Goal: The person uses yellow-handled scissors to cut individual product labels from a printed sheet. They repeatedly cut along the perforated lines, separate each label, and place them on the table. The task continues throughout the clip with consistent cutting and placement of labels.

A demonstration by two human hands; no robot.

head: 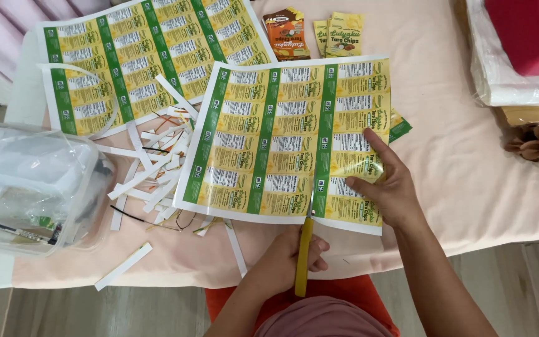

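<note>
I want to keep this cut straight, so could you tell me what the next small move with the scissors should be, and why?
Probably close the yellow-handled scissors and advance a short way up the green stripe. The blades have only just entered the label sheet's near edge at that stripe, the left hand grips the handles, and the right hand presses the column to its right flat.

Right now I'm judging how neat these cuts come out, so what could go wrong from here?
1. The right hand pins the label sheet close beside the scissors held by the left hand; its fingers may lie near the blade path.
2. The cut starts at a green stripe; most of the sheet lies unpinned, so it might drift off line.
3. The paper strips piled at the sheet's left edge could slide under it.
</note>
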